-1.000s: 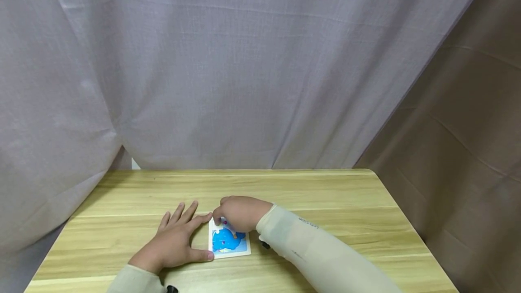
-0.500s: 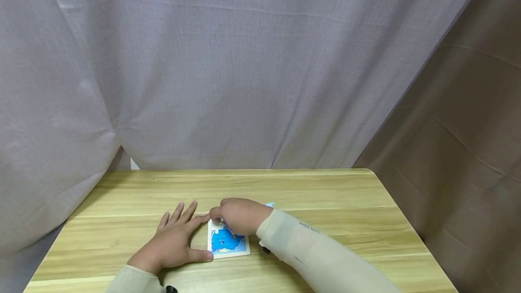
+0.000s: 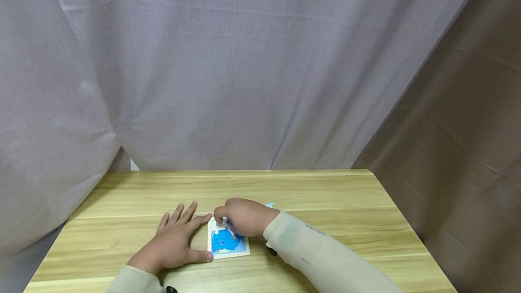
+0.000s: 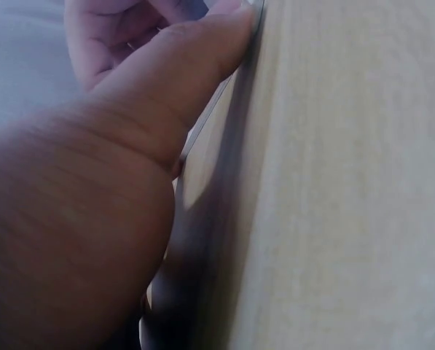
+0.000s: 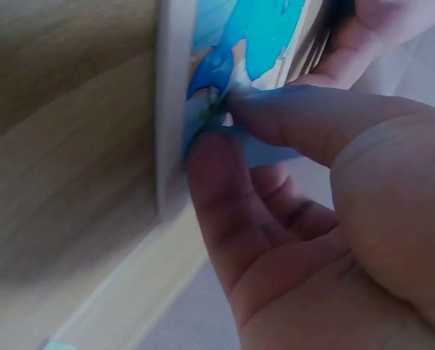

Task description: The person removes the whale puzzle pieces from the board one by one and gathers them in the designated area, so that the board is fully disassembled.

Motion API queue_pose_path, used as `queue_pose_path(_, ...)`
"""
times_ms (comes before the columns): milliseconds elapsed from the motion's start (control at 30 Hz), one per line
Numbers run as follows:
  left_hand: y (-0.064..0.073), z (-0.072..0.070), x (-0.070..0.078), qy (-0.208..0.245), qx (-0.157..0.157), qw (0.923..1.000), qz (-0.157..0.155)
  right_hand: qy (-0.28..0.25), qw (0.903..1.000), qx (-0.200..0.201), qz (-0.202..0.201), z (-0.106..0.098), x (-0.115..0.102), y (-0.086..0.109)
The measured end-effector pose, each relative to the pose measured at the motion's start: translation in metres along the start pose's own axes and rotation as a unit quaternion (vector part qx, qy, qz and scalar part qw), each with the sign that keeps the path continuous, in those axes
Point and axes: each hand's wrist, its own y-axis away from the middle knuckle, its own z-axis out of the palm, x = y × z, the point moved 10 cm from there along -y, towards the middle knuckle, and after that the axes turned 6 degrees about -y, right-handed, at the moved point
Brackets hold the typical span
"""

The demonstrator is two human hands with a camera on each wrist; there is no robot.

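A small jigsaw puzzle board (image 3: 232,256) with a white border and a blue whale picture lies on the wooden table. My left hand (image 3: 175,244) spreads its fingers flat at the board's left side, thumb by the near corner and index fingertip by the far one. Over the far part of the board, my right hand (image 3: 247,217) pinches a light blue puzzle piece (image 5: 267,151) between thumb and index finger. In the right wrist view that piece is tilted against the picture, close to the raised frame (image 5: 172,109). The left wrist view shows the left thumb (image 4: 202,51) along the board's thin edge.
Another light blue puzzle piece (image 3: 270,205) lies on the table (image 3: 325,193) just beyond the right wrist, partly hidden by it. A grey curtain (image 3: 228,80) hangs along the table's far edge, and a brown one (image 3: 460,148) on the right.
The right hand has shifted slightly right, baring more of the board's far left corner. The loose piece behind the wrist has come into sight. The left hand has stayed in place.
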Motion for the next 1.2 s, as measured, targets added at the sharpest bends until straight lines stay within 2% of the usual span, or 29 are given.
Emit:
queue_pose_path(233, 0.000, 0.001, 0.000, 0.011, -0.004, 0.9999, -0.002, -0.008, 0.9999, 0.005, -0.013, -0.001, 0.001, 0.006)
queue_pose_path(600, 0.001, 0.002, 0.000, 0.013, -0.004, 0.9999, -0.001, -0.005, 0.9993, -0.015, -0.033, 0.001, 0.003, 0.004)
queue_pose_path(933, -0.001, 0.004, -0.002, 0.012, -0.001, 0.9999, -0.004, -0.065, 0.9976, -0.016, -0.018, 0.001, 0.020, 0.003)
queue_pose_path(1200, -0.001, 0.002, -0.002, 0.004, 0.000, 1.0000, -0.008, -0.122, 0.9924, 0.011, -0.012, -0.005, 0.025, 0.006)
